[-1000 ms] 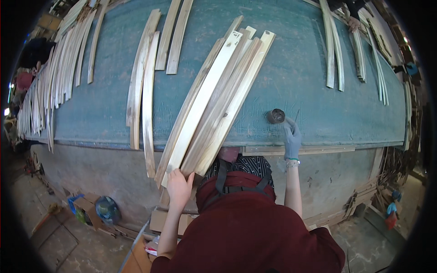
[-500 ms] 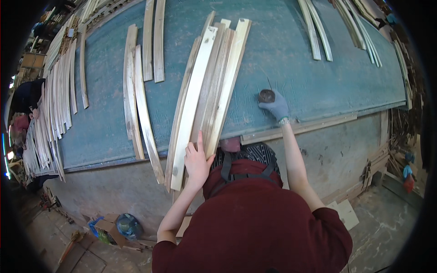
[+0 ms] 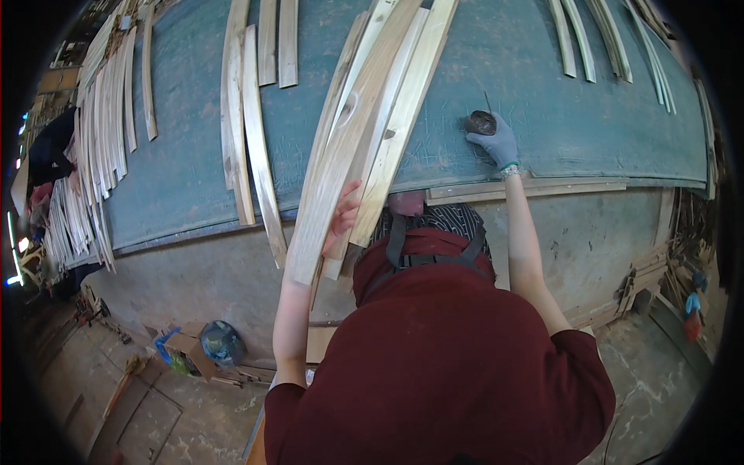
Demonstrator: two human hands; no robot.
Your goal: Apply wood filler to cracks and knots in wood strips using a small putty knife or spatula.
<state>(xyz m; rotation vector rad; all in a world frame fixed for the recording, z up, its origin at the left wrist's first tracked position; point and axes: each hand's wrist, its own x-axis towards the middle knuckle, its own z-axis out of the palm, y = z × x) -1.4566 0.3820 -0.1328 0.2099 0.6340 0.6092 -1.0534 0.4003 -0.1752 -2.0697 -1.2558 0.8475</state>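
Several long wooden slats (image 3: 399,128) lie fanned in front of me, their near ends past the table's front edge. My bare left hand (image 3: 343,215) is under one brown slat (image 3: 341,147) with a knot mark, its fingers curling up at the slat's right edge. That slat is raised over the others and covers my wrist and thumb. To the right, my right hand (image 3: 496,143), in a grey glove, is closed round a dark, round, palm-sized object (image 3: 480,122) just above the table. A thin dark spike shows beside it; what the object is I cannot make out.
The blue-green table (image 3: 542,147) has a wooden strip (image 3: 535,188) along its front edge. Separate slats (image 3: 260,147) lie left, with more at the far right (image 3: 612,39). A row of slats (image 3: 105,139) lines the left end, where another person (image 3: 53,151) bends over.
My left hand has gone from resting on top of the slats to under one, which is now lifted and turned brown side up. My right hand still holds the dark round object.
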